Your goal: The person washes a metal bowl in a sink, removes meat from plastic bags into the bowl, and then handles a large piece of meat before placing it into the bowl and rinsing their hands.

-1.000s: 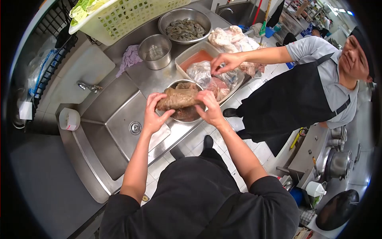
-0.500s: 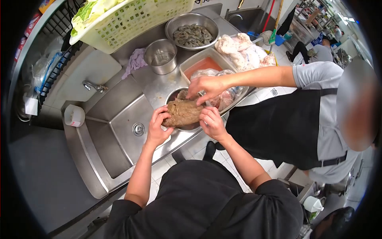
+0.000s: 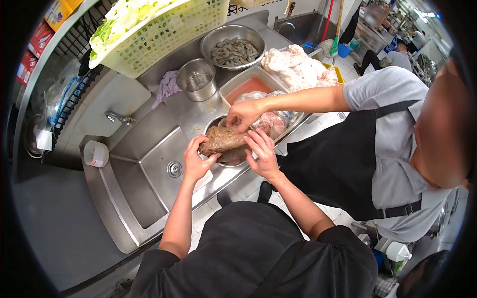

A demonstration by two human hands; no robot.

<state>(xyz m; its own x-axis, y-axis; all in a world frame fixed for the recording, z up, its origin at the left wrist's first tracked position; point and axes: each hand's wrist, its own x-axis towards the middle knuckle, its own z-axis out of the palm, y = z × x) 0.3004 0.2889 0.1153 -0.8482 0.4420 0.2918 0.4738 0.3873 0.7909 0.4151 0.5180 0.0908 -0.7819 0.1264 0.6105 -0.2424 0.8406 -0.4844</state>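
A large brown slab of meat (image 3: 222,139) is tilted over a round metal bowl (image 3: 238,162) on the counter. My left hand (image 3: 196,156) grips its left end, fingers above and thumb below. At the other end, the fingers of my right hand (image 3: 262,153) lie along the edge, thumb underneath. A co-worker's hand (image 3: 244,115) reaches in from the right and touches the top of the meat. More meat shows in the bowl, mostly covered by the slab.
A sink (image 3: 149,179) lies left of the bowl. Behind stand a metal pot (image 3: 197,82), a bowl of shrimp (image 3: 233,52) and a tub (image 3: 248,87) with reddish liquid and bagged meat. A basket of leafy greens (image 3: 164,37) overhangs the back. The co-worker (image 3: 348,159) stands close right.
The slab has tipped, its face turning away and its upper edge rising toward me. My right fingers have straightened somewhat. The co-worker's hand has shifted slightly left in view.
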